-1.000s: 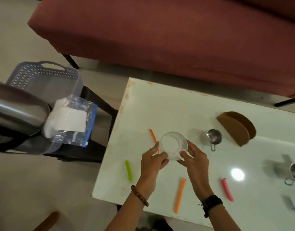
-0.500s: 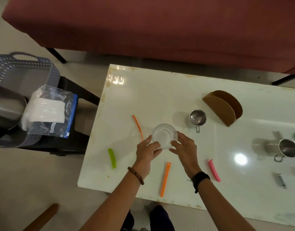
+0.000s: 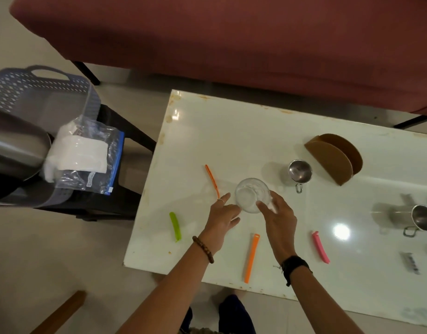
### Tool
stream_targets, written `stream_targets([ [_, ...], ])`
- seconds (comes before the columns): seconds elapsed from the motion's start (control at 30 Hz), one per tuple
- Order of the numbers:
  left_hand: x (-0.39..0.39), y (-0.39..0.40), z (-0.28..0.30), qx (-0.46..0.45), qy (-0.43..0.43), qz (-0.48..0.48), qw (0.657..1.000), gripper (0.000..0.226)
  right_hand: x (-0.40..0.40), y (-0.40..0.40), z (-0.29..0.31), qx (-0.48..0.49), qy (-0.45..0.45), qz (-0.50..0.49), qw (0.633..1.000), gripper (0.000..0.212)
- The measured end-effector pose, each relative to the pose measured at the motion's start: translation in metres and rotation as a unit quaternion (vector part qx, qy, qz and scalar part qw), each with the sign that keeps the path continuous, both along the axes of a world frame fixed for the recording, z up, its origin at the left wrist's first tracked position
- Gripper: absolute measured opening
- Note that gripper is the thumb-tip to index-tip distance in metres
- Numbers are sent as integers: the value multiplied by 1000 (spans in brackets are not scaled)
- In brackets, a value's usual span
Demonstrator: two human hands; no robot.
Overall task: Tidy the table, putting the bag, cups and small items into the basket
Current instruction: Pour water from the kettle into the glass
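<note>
The right hand (image 3: 278, 219) is gripping the clear round glass cup (image 3: 253, 198) from its near-right side, fingers curled round the rim, holding it over the middle of the white glossy tabletop (image 3: 231, 131). The left hand (image 3: 223, 214) is hovering just left of the cup with fingers straight and relaxed — whether a fingertip is touching the glass cannot be told.

Left of the tabletop, the grey perforated plastic basket (image 3: 39, 92) is sitting on a dark stool (image 3: 111, 203), with the clear zip bag with a blue edge (image 3: 87, 160) lying over its near-right rim.

Small items are lying on the tabletop: a thin orange stick (image 3: 212, 180) far-left of the cup, a green clip (image 3: 175, 226) near the left edge, a longer orange clip (image 3: 251, 261) between the forearms, and a pink clip (image 3: 320, 247) to the right. A small steel cup with a handle (image 3: 300, 174) is standing right of the glass, beside a brown half-round holder (image 3: 333, 159) — a second steel cup (image 3: 423, 220) is at the right edge.
</note>
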State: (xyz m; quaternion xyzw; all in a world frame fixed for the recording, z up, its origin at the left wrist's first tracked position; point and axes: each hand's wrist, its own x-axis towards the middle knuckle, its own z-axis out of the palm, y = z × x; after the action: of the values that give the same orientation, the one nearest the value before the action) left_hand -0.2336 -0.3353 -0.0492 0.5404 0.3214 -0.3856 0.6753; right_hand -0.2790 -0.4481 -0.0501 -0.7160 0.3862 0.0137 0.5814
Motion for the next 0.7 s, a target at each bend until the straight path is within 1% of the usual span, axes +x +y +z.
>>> stream_targets([
  [0.07, 1, 21, 4, 6, -9, 5, 1000, 49, -1, 20, 8, -79, -5, 12, 997, 51],
  [0.13, 1, 53, 8, 1, -13, 49, 999, 35, 2, 49, 18, -133, -43, 50, 989, 52],
  [0.17, 0, 69, 11, -5, -12, 77, 997, 29, 3, 64, 22, -138, -60, 72, 986, 50],
  [0.27, -2, 136, 13, 3, -11, 184, 983, 19, 17, 132, 34, -92, -96, 146, 980, 37],
  [0.33, -2, 184, 13, 43, -15, 267, 963, 19, 29, 184, 42, -43, -119, 197, 972, 30],
  [0.37, -1, 213, 14, 74, -11, 318, 945, 21, 37, 215, 46, -19, -133, 227, 965, 27],
  [0.43, 2, 272, 14, 139, 2, 414, 900, 22, 54, 274, 57, 19, -172, 296, 939, 26],
  [0.47, 4, 302, 15, 162, 4, 445, 881, 22, 63, 302, 61, 35, -186, 329, 925, 26],
  [0.5, 8, 327, 15, 178, 1, 461, 870, 24, 73, 324, 65, 47, -190, 360, 912, 26],
  [0.57, 18, 379, 14, 203, -24, 454, 867, 35, 94, 372, 67, 65, -169, 420, 889, 34],
  [0.63, 31, 422, 11, 216, -55, 425, 877, 42, 117, 411, 66, 95, -125, 461, 873, 53],
  [0.67, 39, 437, 9, 214, -70, 407, 885, 44, 127, 425, 66, 105, -113, 474, 867, 60],
  [0.7, 46, 451, 8, 205, -82, 385, 896, 45, 135, 441, 66, 105, -110, 490, 858, 63],
])
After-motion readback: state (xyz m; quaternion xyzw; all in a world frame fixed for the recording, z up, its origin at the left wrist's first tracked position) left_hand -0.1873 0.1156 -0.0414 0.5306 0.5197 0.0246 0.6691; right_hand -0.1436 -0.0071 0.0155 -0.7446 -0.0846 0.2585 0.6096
